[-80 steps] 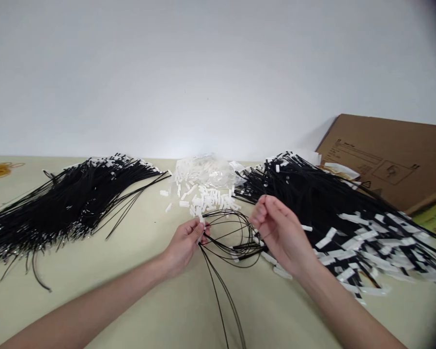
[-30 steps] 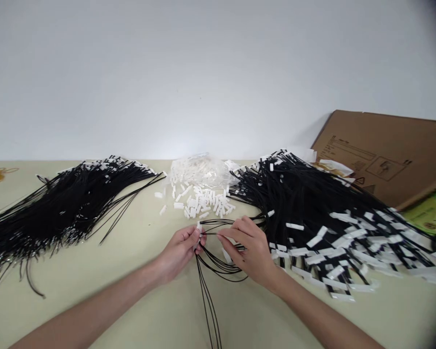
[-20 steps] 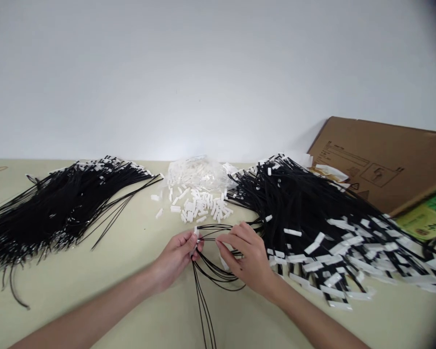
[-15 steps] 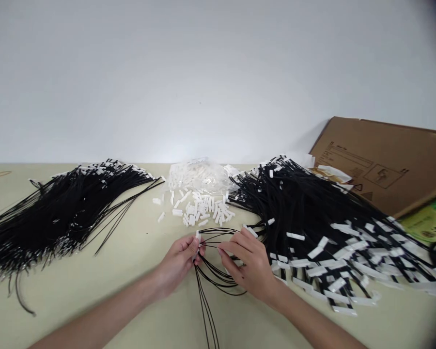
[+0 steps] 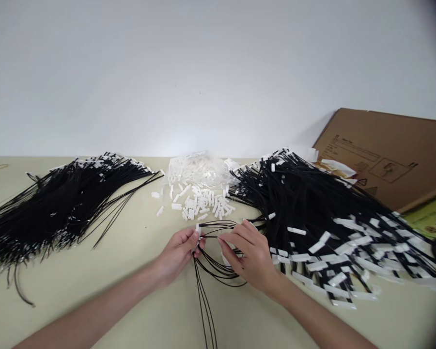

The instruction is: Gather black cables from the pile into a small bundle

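A pale, plain wall fills the back, and in front of it runs a cream table. A big heap of black wires with white tabs covers the right side, and a second black heap sprawls on the left. A brown cardboard piece slants at the far right. Between the heaps, at the far edge, sits a clear plastic bag, with loose white pieces scattered just on its near side.

Nearer than those, in the middle, are the two hands. The left hand is closed in a pinch on a small white connector, whose far end pokes out past the thumb. The right hand, curled with thumb and forefinger together, grips a thin black wire. A loop of wires bows out on the near side between them, and some strands trail toward the near edge.

What matters is that last gap: the connector lies directly left of the right fingertips, its long axis running roughly near to far, while the wire crosses left to right, about square to it. Fingers cover too much for me to tell whether the wire's tip is inside the connector or just short of it
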A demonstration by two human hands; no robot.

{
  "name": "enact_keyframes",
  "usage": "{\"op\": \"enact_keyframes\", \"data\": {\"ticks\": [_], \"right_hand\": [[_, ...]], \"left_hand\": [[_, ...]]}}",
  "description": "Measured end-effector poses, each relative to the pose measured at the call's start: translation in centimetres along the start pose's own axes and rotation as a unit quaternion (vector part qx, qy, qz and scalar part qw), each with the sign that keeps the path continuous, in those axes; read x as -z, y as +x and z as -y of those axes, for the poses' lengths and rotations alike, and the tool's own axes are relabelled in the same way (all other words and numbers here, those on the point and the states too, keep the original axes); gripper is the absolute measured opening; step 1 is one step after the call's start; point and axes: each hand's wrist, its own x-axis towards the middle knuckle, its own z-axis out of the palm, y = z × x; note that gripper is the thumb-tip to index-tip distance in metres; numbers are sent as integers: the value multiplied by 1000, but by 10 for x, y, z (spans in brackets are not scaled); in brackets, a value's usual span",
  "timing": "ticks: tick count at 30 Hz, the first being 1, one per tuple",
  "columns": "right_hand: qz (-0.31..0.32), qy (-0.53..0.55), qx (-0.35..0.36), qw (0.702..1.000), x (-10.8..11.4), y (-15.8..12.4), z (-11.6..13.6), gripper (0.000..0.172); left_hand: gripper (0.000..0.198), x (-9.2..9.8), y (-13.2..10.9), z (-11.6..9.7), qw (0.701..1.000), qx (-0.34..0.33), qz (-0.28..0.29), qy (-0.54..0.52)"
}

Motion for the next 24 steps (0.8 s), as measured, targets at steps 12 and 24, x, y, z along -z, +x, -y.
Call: {"op": "enact_keyframes", "data": {"ticks": [12,24], "right_hand": [[21,27,22,999,-1,-4,7,10],[43,12,38,998,-11,-5,8,20]], "left_hand": [[27,-3,-7,4,1000,3,9,12],[30,-1,-7,5,999,-2,32,28]]}}
